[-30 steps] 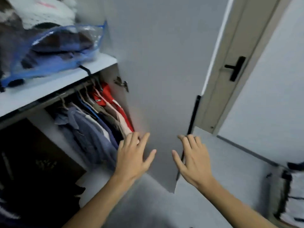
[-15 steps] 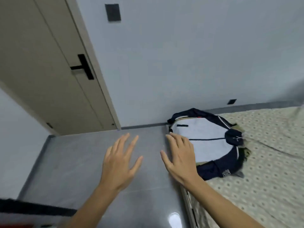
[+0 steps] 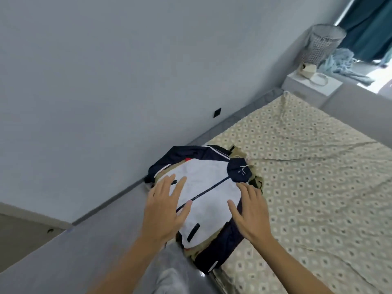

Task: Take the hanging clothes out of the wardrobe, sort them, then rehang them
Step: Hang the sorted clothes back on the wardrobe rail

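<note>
White and navy fabric topped the pile of clothes (image 3: 203, 196), a zip-front jacket lying folded at the near corner of the bed (image 3: 318, 177), with khaki and a sliver of red showing from garments beneath it. The pile sat right at the mattress edge, partly overhanging toward the grey floor (image 3: 74, 251).

A second before, the view had faced the open wardrobe with shirts hanging on its rail; half a second before, it had swung past the door to the bed. By this moment the wardrobe was out of sight and the pile filled the middle of the view, both hands having travelled with the turn. That suggested the person had left the wardrobe to deal with the clothes already taken out, so the sorting step seemed about to begin, with rehanging some way off.

The left hand (image 3: 164, 209) was spread wide, fingers straight, over the jacket's left part, holding nothing. The right hand (image 3: 250, 211) was likewise splayed and empty over the jacket's right edge. Whether either palm actually pressed the cloth could not be told.

Further out, a mesh basket (image 3: 322, 43) stood on a white ledge by teal curtains (image 3: 369, 24).
</note>
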Demonstrator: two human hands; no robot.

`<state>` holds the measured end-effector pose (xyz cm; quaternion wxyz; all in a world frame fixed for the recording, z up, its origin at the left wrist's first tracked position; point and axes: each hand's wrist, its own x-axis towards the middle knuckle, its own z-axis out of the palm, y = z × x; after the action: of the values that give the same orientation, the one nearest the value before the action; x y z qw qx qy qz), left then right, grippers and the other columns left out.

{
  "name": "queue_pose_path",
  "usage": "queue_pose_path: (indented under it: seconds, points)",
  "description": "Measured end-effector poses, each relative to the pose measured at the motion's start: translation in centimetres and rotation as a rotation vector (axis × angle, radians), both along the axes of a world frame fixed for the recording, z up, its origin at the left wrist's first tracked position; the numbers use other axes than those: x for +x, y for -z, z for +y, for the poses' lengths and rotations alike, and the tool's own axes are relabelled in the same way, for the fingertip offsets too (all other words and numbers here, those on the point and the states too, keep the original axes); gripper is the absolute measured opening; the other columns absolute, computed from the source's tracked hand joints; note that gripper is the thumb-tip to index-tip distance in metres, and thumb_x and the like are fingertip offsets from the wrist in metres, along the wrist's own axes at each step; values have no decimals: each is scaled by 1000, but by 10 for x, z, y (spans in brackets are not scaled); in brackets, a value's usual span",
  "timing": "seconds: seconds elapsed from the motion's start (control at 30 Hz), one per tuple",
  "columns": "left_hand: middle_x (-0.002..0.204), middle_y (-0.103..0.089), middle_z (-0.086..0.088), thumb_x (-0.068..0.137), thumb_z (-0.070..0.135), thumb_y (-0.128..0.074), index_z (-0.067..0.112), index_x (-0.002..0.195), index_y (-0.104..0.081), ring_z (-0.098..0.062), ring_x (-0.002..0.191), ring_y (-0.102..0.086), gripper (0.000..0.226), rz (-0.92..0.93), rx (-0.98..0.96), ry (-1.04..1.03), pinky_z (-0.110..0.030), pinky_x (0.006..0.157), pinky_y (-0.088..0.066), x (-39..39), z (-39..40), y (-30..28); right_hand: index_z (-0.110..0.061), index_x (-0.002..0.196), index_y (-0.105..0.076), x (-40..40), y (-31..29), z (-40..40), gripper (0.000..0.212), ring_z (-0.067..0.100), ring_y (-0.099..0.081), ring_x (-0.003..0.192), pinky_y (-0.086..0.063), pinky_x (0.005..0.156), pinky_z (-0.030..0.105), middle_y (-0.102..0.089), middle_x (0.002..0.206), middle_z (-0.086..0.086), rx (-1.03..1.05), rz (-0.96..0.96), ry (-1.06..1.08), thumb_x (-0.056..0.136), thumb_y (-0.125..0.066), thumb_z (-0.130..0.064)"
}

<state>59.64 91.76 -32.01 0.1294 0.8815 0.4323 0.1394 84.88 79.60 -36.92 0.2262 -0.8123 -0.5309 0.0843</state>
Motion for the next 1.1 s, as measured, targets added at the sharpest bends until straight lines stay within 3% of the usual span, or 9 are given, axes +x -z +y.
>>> queue_pose_path:
  seconds: [0.3,0.47,0.63,0.73,0.8,0.9,1.0,1.07,1.1]
  points:
    - [159,-46,-6,101,58,-41,26,156,-44,-29,148,-41,64,111,-109,348,-50,116,-40,153,198,107,-24,146,-46,104,95,108,52,20,-47,119,-44,98,40,-51,137,-6,-162,91,381,102,-46,-51]
    - [158,-48,-10,100,60,-37,26,156,-45,-32,146,-45,66,233,-196,483,-51,113,-44,219,221,202,-22,139,-49,148,168,146,39,22,-46,121,-43,99,41,-51,132,-3,-215,160,406,105,-53,-41]
    - [157,-50,-11,99,58,-35,25,154,-50,-34,144,-48,66,279,-170,584,-52,109,-47,277,223,297,-22,136,-51,202,254,168,52,23,-47,120,-48,94,43,-51,131,-3,-282,243,471,98,-39,-55]
    - [161,-44,-10,100,57,-37,29,160,-39,-32,149,-42,66,271,-142,632,-50,114,-43,316,227,343,-27,108,-55,237,289,188,22,17,-58,101,-48,81,38,-59,106,-9,-209,483,612,97,-50,-46]
    - [165,-39,-7,101,56,-39,32,163,-32,-30,152,-36,67,270,-114,676,-47,116,-39,339,226,369,-31,104,-55,256,306,205,5,13,-65,98,-48,79,27,-62,98,-16,-89,623,722,102,-58,-27]
    - [168,-34,-6,98,57,-31,35,162,-32,-30,155,-29,68,290,-125,730,-47,119,-36,364,223,398,-26,120,-51,282,326,230,19,6,-62,97,-41,72,13,-58,102,-19,-8,734,821,104,-60,-32]
    - [173,-21,-5,99,58,-26,40,164,-23,-30,159,-16,68,359,-148,729,-49,122,-29,371,223,423,-17,146,-44,302,342,251,51,14,-57,107,-38,87,27,-55,119,-9,9,769,892,104,-59,-40]
    - [174,-17,-5,102,54,-35,40,164,-22,-29,160,-12,66,363,-155,716,-50,123,-27,370,225,435,-12,143,-50,314,352,261,49,17,-55,106,-40,91,32,-57,120,-1,14,790,952,103,-60,-38]
    - [174,-18,-5,102,52,-39,39,164,-23,-29,160,-12,65,358,-153,719,-50,123,-27,370,226,437,-10,130,-59,317,353,265,39,19,-57,99,-44,90,34,-61,112,2,12,801,966,102,-61,-37]
